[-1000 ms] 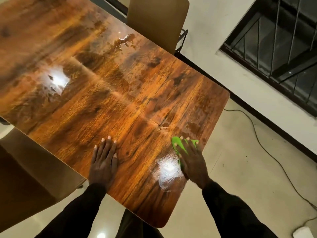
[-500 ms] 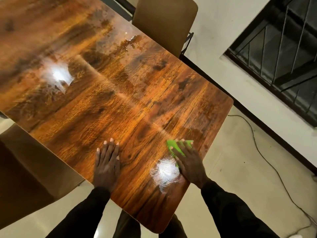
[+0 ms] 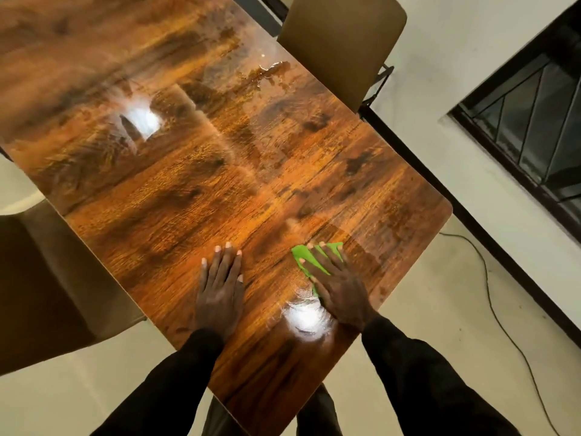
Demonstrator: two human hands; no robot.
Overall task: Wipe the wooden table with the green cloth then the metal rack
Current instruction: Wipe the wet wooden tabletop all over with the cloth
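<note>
The glossy wooden table (image 3: 195, 190) fills most of the view, its near corner toward me. My right hand (image 3: 341, 286) lies flat on the green cloth (image 3: 302, 254), pressing it onto the table near the right edge; most of the cloth is hidden under the palm and fingers. My left hand (image 3: 221, 286) rests flat on the bare wood to the left, fingers together, holding nothing. Wet smears and a bright light reflection (image 3: 306, 319) show beside my right wrist. No metal rack is in view.
A tan chair (image 3: 342, 42) stands at the table's far right side, and another chair (image 3: 41, 278) at the left. A dark barred window (image 3: 534, 127) is in the white wall at right. A thin cable (image 3: 490, 297) trails over the pale floor.
My right hand has slid the green cloth a little leftward and away from the table's right edge. My left hand stays planted on the wood. The view has shifted slightly.
</note>
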